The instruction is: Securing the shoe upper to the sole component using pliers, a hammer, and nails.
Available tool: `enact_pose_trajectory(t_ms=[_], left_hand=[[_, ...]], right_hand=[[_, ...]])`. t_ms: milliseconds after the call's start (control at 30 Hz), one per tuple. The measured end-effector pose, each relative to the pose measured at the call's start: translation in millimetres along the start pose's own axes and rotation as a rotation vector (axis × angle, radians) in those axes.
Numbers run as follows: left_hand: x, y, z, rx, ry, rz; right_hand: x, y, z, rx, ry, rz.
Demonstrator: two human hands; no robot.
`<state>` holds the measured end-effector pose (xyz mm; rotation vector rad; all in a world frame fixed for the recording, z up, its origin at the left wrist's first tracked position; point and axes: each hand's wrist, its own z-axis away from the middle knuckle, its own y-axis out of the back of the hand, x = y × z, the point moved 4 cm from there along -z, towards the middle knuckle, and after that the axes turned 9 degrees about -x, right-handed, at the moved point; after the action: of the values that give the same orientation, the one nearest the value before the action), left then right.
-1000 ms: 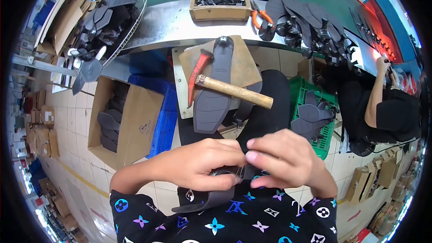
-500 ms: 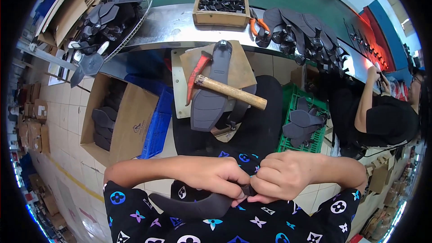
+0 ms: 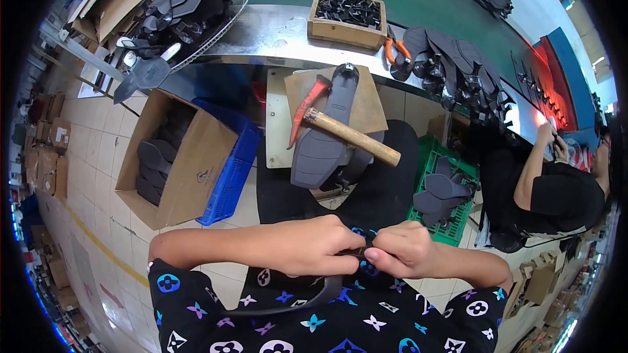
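Note:
Just in front of my shirt, my left hand [image 3: 320, 246] and my right hand [image 3: 405, 250] meet with closed fingers on a dark grey shoe sole [image 3: 325, 293]. The sole curves away below the left hand, seen nearly edge-on. Its end between both hands is mostly hidden by the fingers. Beyond them a grey sandal [image 3: 318, 155] lies sole up on a brown sheet [image 3: 370, 108] over a pale board [image 3: 277, 119]. Across the sandal rests a hammer with a red head [image 3: 306, 108] and a wooden handle [image 3: 356, 137]. Neither hand touches it.
A wooden box of small black parts [image 3: 347, 33] sits on the metal bench edge, beside orange-handled pliers [image 3: 397, 50] and piled sandals [image 3: 445, 59]. At left are a carton of soles [image 3: 203, 176] and a blue crate [image 3: 230, 186]; a green crate [image 3: 425, 170] and a co-worker [image 3: 556, 183] are at right.
The held sole has turned from showing its broad face to nearly edge-on. My hands have shifted slightly upward, and the right thumb now lies across the top. The whole view has swung a little.

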<state>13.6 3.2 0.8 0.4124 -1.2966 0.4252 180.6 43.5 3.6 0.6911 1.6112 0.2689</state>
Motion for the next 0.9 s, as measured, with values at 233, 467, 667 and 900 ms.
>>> enact_pose_trajectory(t_ms=[233,467,667,900], left_hand=[[-5,3,0,-0.004,0.104,-0.077],[0,-4,-4,-0.012,-0.074,-0.111],[11,-15,2,-0.035,-0.120,-0.140],[15,-22,4,-0.081,-0.176,-0.194]], right_hand=[[-4,7,-8,-0.149,-0.356,-0.285],[-7,19,-14,-0.299,-0.259,-0.320],[-22,15,-7,-0.281,-0.154,-0.349],[-27,13,-1,-0.207,-0.110,-0.307]])
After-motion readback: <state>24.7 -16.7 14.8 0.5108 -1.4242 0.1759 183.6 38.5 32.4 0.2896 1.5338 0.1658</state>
